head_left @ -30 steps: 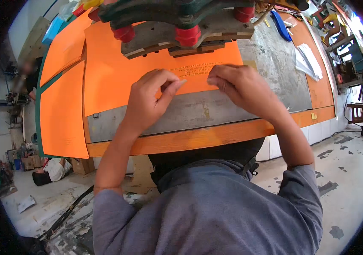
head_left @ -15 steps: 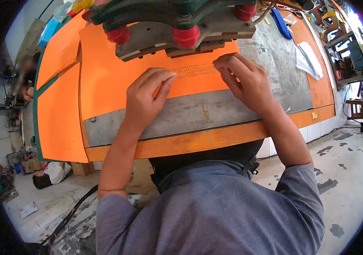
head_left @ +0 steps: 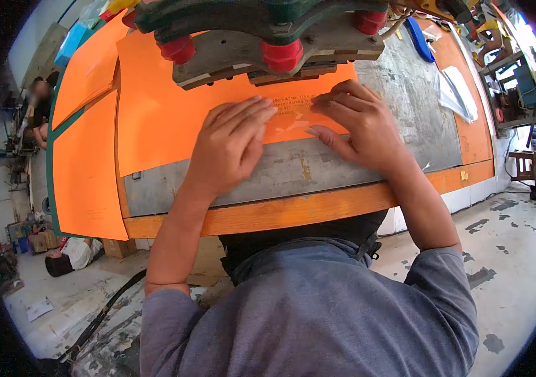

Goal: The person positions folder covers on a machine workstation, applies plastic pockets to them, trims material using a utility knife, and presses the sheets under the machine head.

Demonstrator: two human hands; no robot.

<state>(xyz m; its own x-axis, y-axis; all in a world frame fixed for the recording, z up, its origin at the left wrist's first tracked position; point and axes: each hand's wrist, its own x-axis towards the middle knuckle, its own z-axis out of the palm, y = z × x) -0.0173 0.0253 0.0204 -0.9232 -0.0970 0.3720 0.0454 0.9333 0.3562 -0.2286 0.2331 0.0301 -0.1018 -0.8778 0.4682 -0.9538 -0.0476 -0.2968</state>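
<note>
An orange sheet [head_left: 180,107] with dark printed text lies on the grey metal plate [head_left: 249,179], partly under the press head. My left hand [head_left: 227,147] is over the sheet's near edge beside the text, fingers stretched out and nothing visible in them. On the other side of the text is my right hand [head_left: 362,125], its thumb apart from its fingers and nothing visible between them. Small pale slivers [head_left: 291,127] show against the orange between my hands; what they are is too small to tell.
The green press head with red knobs [head_left: 280,56] hangs just beyond my hands. More orange sheets [head_left: 89,166] lie at the left. A blue-handled tool [head_left: 420,41] and a clear plastic packet [head_left: 458,94] are at the right. Two other people are at the far left.
My left hand's pinched fingers have stretched out, and my right hand's thumb and fingers have parted. Pale slivers now show between the hands over the sheet.
</note>
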